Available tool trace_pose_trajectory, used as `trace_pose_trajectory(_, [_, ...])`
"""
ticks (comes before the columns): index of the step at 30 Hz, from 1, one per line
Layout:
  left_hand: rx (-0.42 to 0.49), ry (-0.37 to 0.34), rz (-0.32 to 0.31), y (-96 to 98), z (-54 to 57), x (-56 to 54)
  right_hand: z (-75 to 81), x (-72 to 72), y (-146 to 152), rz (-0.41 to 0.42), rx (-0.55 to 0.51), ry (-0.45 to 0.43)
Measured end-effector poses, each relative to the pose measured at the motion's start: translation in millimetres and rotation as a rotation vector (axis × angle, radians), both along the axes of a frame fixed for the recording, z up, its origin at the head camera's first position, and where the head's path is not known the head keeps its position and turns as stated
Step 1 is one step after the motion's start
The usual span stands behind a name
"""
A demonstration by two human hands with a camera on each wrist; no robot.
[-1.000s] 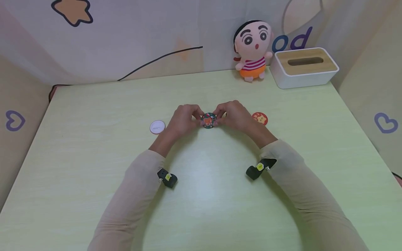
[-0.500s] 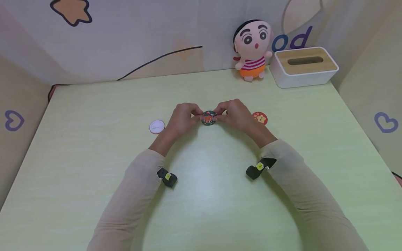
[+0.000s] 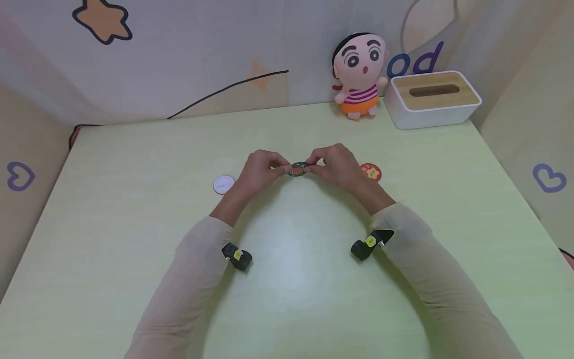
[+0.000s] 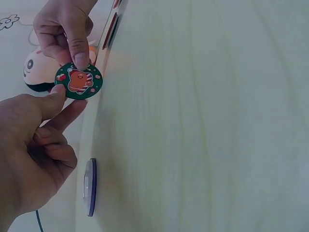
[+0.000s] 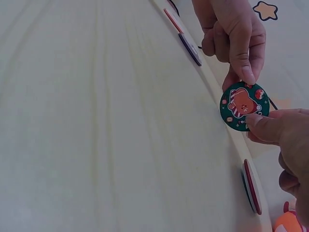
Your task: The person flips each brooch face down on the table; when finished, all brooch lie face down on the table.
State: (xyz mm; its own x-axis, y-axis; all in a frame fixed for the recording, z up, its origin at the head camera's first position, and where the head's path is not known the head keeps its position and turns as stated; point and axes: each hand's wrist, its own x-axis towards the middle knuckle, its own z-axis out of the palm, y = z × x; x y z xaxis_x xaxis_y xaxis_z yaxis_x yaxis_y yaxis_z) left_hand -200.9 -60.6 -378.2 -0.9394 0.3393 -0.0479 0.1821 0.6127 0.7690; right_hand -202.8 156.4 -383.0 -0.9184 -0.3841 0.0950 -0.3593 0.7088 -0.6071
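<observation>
In the head view, my left hand (image 3: 262,172) and right hand (image 3: 338,167) pinch opposite edges of one round badge (image 3: 298,168) between thumbs and fingers, held over the table. Its face is dark green with an orange-brown bear, plain to see in the left wrist view on the badge (image 4: 78,82) and in the right wrist view too (image 5: 244,106). From the head it looks tilted to a narrow oval. Left of my left wrist lies a badge with its white back up (image 3: 223,185). A red badge with a yellow flower shape (image 3: 370,172) lies behind my right wrist, partly hidden.
At the back right of the pale table (image 3: 287,299) a plush doll (image 3: 358,75) sits beside a white tissue box (image 3: 434,99) with a wooden lid. Right wrist view: a dark-rimmed badge (image 5: 189,49) and a red-rimmed badge (image 5: 174,20) lie side by side at the top.
The green badge has tipped flatter, its face narrowing from nearly round to a thin oval. Both hands keep their pinch and stay almost in place. The head view has shifted slightly.
</observation>
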Motion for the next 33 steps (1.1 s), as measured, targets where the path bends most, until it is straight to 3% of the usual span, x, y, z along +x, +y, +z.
trace_pose_trajectory(9, [0.003, -0.099, 0.035, -0.3, -1.8, 2.7, -2.5, 1.2, -0.2, 0.009, 0.078, 0.026])
trace_pose_trajectory(17, [0.021, -0.131, 0.037, 1.3, -3.6, 3.5, -0.4, 2.2, 1.8, 0.035, 0.112, 0.083])
trace_pose_trajectory(22, [0.013, -0.168, 0.058, -0.2, -3.1, 4.3, -2.3, 2.1, 2.2, 0.046, 0.076, 0.012])
trace_pose_trajectory(26, [-0.003, -0.163, 0.059, -2.5, -2.5, 4.6, -3.9, 2.3, 1.6, 0.056, 0.037, -0.045])
trace_pose_trajectory(33, [-0.083, -0.116, 0.022, -2.1, -2.6, 1.8, -2.9, -1.1, -1.3, 0.094, 0.065, -0.051])
